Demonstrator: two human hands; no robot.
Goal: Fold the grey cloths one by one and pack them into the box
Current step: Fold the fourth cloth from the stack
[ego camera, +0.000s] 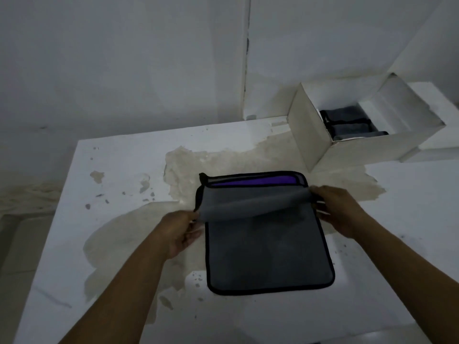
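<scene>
The pale, matt wall [124,58] fills the upper half of the view, with a vertical seam running down it. Below it is a white table [111,170]. Its smooth coating has peeled in broad, ragged patches, showing a rough beige layer underneath.

At the far right of the table stands a white cardboard box [308,127]. It is rectangular with stiff walls, its top is open, and one corner is turned toward the person.

The grey cloth [268,249] lies flat at the middle of the table, just in front of the box but not touching it. It is a soft, matt rectangle with rounded corners and a narrow black edging. Its long axis runs from the person toward the wall, and the far end leans slightly left. That far end is lifted off the table and curls back toward the person as a loose flap.

The left hand [181,232] pinches the flap's left edge with curled fingers and thumb. The right hand [340,209] pinches its right edge in the same way.

Inside the box, folded grey cloths [347,122] with black edging lie packed side by side.

A purple band [253,182] shows beyond the flap, against the far black edge. I cannot tell whether it is the cloth's other face or a separate layer.
</scene>
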